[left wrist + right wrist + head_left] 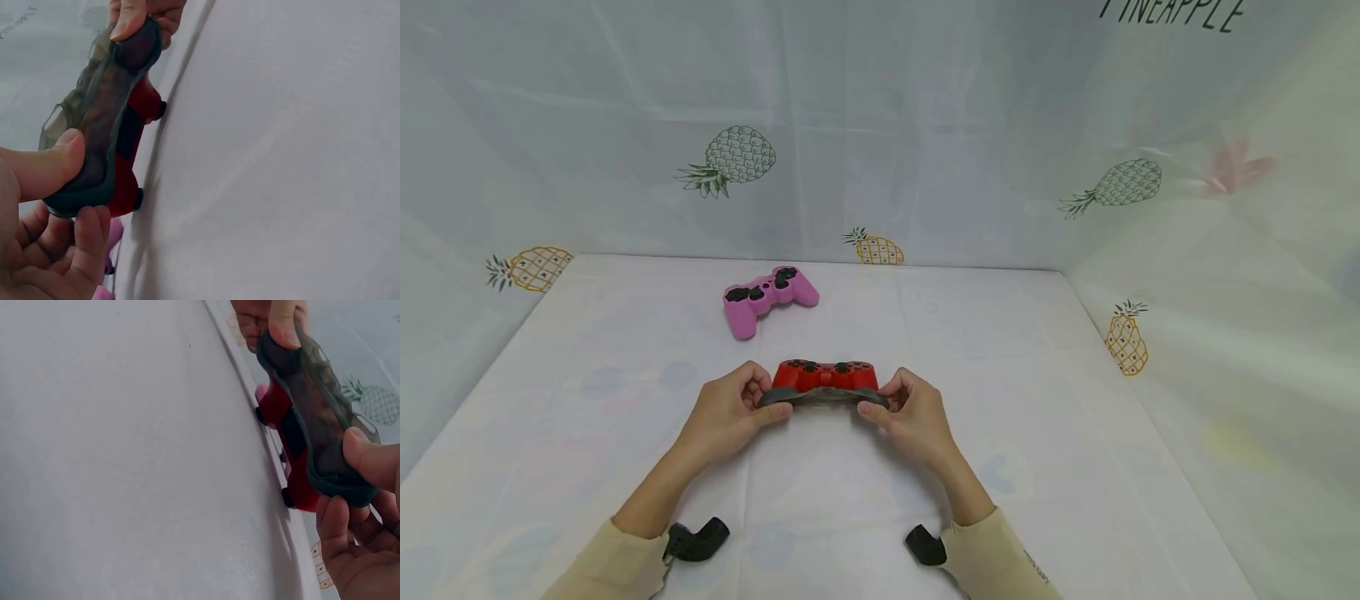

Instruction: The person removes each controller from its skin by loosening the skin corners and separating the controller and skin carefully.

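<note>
A red game controller sits in the middle of the white table. Against its near side is a translucent dark grey controller-shaped cover, which in the left wrist view lies over part of the red body. My left hand pinches the cover's left end, thumb on the near face and fingers beneath. At the other end, my right hand pinches it the same way, as the right wrist view shows. Two black thumbsticks stick out from the red side. How far the cover reaches round the controller is partly hidden.
A pink game controller with black buttons and sticks lies farther back, left of centre. White sheeting printed with pineapples rises behind and beside the table. Black curved mounts stick out near both sleeves.
</note>
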Available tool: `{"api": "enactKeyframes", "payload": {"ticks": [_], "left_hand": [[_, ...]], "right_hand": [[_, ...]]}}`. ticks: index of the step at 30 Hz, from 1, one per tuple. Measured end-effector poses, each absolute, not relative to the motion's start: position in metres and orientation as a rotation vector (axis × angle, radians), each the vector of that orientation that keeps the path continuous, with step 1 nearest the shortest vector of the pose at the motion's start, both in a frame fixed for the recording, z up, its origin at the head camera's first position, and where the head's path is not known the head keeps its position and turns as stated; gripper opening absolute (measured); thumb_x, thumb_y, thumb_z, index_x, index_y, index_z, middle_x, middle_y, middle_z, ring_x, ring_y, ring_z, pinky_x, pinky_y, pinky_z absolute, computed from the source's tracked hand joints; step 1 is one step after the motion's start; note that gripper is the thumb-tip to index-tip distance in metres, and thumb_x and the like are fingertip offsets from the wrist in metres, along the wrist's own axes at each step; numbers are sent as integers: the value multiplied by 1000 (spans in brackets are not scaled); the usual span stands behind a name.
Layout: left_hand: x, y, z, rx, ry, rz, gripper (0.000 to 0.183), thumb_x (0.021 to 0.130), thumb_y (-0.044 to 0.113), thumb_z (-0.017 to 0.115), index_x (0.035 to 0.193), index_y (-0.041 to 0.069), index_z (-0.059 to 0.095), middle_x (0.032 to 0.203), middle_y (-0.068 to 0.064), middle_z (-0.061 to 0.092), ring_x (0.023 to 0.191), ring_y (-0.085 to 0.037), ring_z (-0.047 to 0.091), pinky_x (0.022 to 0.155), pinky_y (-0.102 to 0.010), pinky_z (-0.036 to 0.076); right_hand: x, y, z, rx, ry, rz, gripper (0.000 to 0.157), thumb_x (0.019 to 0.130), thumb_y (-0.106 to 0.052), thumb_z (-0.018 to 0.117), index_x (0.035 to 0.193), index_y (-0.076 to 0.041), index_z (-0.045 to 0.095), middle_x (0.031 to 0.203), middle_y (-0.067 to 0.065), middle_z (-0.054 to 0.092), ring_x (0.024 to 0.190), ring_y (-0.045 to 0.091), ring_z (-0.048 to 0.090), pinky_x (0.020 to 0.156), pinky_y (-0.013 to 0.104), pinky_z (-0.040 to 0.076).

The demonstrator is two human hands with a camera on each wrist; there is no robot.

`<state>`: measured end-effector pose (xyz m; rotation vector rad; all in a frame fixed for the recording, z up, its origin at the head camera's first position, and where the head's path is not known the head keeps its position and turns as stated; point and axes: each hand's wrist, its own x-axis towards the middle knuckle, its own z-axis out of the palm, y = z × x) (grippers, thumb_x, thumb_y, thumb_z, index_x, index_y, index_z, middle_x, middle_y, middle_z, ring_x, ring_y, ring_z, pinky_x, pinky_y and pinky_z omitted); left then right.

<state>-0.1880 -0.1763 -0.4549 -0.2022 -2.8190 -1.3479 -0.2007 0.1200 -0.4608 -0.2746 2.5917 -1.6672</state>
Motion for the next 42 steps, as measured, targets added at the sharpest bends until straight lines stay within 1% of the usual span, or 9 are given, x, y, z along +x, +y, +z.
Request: {"api": "enactKeyframes", "payload": {"ticks": [11,15,18,22,27,32,39,42], "left_hand": [[-200,-175,-451,-204,-2829,-1300,36,86,27,92,98,14,60,79,-2,52,78,-20,51,68,-31,40],[-204,-171,-452,-231,-2842,-1273,37,85,27,92,97,15,60,77,-1,52,77,-20,51,68,-32,40],[-207,-171,-451,-236,-2853,-1254,36,84,27,93,96,16,60,77,-1,52,76,-19,51,67,-32,40],[-211,-175,-449,-258,-2852,-1269,35,84,25,93,96,16,61,77,-1,52,77,-19,51,68,-32,39],[-217,-181,-452,-405,-2924,-1384,30,84,24,92,96,16,66,83,1,59,83,-18,56,73,-29,45],[-221,-188,-455,-511,-2975,-1431,25,84,24,92,94,18,69,83,1,61,85,-19,57,73,-28,46],[-224,-193,-457,-585,-2993,-1396,25,84,26,92,95,19,70,81,3,60,83,-19,57,71,-28,45],[-225,-193,-458,-604,-2993,-1383,24,85,26,92,94,19,70,79,4,59,82,-18,56,71,-28,44]], "right_hand": [[-215,114,-453,-278,2724,-1594,28,85,-14,91,87,-12,64,65,0,55,59,12,48,53,25,38],[-220,114,-455,-278,2753,-1583,25,85,-10,89,85,-11,65,65,0,56,60,11,48,54,24,38],[-223,116,-455,-288,2730,-1562,24,83,-8,90,86,-10,66,69,-1,58,65,11,50,56,24,41],[-226,120,-452,-338,2674,-1527,24,83,-10,92,89,-11,68,78,-1,65,72,13,57,61,25,47],[-230,129,-454,-387,2606,-1480,23,82,-11,93,93,-13,73,83,-2,71,76,14,63,69,25,52],[-232,134,-459,-478,2548,-1437,23,82,-13,93,98,-14,76,86,-4,71,79,12,65,73,25,53],[-232,134,-457,-556,2518,-1389,20,83,-14,93,93,-17,76,85,-5,73,80,13,67,74,26,53],[-233,134,-457,-577,2513,-1367,20,83,-15,93,93,-17,76,84,-4,72,80,14,65,73,26,52]]}}
